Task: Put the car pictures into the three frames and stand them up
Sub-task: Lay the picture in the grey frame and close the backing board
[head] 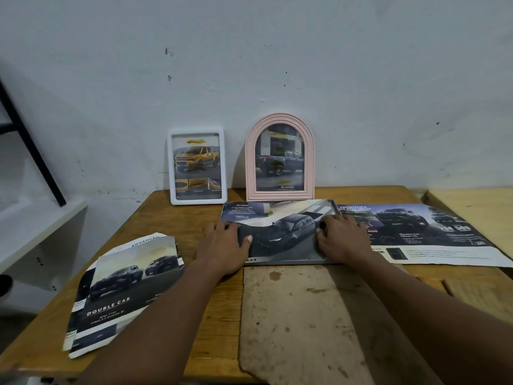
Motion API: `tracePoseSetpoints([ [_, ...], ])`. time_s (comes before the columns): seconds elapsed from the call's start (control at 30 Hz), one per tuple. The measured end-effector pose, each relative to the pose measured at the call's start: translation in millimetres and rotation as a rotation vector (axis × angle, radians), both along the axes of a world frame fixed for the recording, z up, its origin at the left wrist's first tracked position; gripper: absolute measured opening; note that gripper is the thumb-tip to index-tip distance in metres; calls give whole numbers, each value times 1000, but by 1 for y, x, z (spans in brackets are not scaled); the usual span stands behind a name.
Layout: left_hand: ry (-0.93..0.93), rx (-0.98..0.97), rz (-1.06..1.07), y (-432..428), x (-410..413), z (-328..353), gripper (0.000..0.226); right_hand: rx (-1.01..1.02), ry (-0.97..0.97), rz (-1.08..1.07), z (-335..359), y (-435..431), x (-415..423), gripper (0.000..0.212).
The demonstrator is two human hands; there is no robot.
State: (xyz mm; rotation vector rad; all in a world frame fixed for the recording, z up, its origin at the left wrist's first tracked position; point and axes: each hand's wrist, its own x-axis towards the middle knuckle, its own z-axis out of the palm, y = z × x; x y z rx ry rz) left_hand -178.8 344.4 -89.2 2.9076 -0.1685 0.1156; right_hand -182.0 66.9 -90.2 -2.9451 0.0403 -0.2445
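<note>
Two filled frames stand against the wall at the back of the wooden table (194, 343). The white rectangular frame (197, 165) holds a yellow pickup picture. The pink arched frame (279, 158) holds a dark pickup picture. In front of them lies a wide car picture (280, 232) of a dark car, flat on the table; whether a third frame lies under it cannot be told. My left hand (224, 245) presses on its left edge, thumb lying over the picture. My right hand (342, 236) rests on its right edge with fingers bent.
A stack of loose brochure pages (122, 290) marked DOUBLE CAB lies at the table's left. A long brochure sheet (433, 234) spreads to the right. A pale worn patch (299, 323) covers the table's front middle. A white shelf (39, 229) stands left, a second table (477, 207) right.
</note>
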Motion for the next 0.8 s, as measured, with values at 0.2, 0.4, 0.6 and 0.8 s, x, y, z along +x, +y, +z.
tracePoseSetpoints([
  [0.2, 34, -170, 7, 4, 1, 3, 49, 97, -58, -32, 7, 1, -13, 42],
  [0.4, 7, -64, 7, -1, -30, 14, 58, 129, -37, -110, 18, -17, -51, 46],
  [0.6, -132, 55, 37, -20, -86, 20, 48, 69, -81, -253, 17, -41, -112, 50],
  [0.8, -56, 153, 51, -30, -128, 10, 51, 10, -23, -360, 9, -49, -162, 49],
])
